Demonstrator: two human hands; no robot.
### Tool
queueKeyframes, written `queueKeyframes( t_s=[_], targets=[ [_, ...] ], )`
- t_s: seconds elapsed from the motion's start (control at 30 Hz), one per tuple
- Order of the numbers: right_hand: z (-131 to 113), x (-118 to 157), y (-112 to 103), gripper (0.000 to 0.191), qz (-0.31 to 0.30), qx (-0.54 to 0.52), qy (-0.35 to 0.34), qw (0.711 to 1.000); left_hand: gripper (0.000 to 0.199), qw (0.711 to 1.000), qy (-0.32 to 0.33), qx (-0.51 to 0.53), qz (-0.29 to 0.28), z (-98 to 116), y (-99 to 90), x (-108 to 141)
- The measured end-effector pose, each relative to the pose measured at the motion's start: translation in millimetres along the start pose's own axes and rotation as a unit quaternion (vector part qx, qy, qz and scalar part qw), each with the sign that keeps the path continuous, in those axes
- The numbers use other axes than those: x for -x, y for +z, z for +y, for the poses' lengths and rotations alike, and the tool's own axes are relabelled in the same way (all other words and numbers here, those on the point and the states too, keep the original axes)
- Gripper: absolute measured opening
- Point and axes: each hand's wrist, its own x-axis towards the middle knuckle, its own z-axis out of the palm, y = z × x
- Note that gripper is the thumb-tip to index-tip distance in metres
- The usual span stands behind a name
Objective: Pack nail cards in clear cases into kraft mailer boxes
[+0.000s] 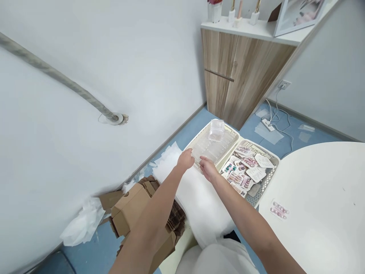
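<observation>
My left hand (186, 159) is over the near-left edge of a cream basket (196, 139), its fingers curled; what it pinches, if anything, is too small to tell. Close to its right, my right hand (208, 168) reaches over the same edge with thumb and fingers apart and nothing visible in them. Clear plastic boxes (216, 130) lie in that basket, one at its far end. Beside it a second basket (273, 175) holds several cards of press-on nails (245, 180). White sheeting (203, 201) lies below my hands.
Folded brown cardboard boxes (131, 207) are stacked at the lower left, beside a white plastic bag (84, 224). A round white table (322, 213) at the right bears a nail set (279, 210). A wooden cabinet (242, 68) stands behind; a power strip (268, 124) lies on the floor.
</observation>
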Motion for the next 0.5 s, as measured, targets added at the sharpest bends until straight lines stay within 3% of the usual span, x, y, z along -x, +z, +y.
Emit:
queueKeyframes(
  t_s=[0.1, 0.3, 0.37, 0.5],
  targets=[
    [-9.9, 22.7, -0.4, 0.036, -0.001, -0.015, 0.039, 0.999, 0.042, 0.998, 0.026, 0.022, 0.048, 4.1, -7.2, 19.8],
    [-10.5, 84.6, -4.5, 0.033, 0.003, -0.021, -0.039, 0.999, 0.04, 0.978, 0.013, 0.187, 0.095, 4.0, -7.6, 76.8],
    [-4.8, 109.0, -8.0, 0.032, 0.012, -0.022, -0.059, 0.998, 0.038, 0.954, -0.007, 0.282, 0.099, 3.9, -1.0, 99.5],
    [9.9, 160.3, -21.7, 0.032, 0.032, -0.012, -0.105, 0.994, 0.033, 0.881, -0.033, 0.465, 0.086, 8.7, 19.7, 148.0]
  ],
)
